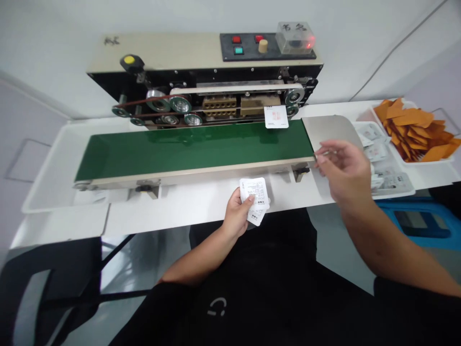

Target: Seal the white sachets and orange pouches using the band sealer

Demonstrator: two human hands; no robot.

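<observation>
My left hand (236,215) grips a small stack of white printed sachets (255,196) in front of the conveyor. My right hand (342,172) hovers at the right end of the green conveyor belt (194,148), its fingers slightly apart with nothing visible in them. It is nearest the belt's front corner and a curved metal guide plate (331,132). One white sachet (276,117) stands at the belt's far edge, its top edge reaching up into the band sealing machine (205,81).
Behind my right hand, a white tray (394,190) holds several white sachets, and a white tray (406,156) holds a heap of orange pouches (414,129). The machine has a control panel with buttons and a knob (266,46). A blue stool (419,223) stands to the lower right.
</observation>
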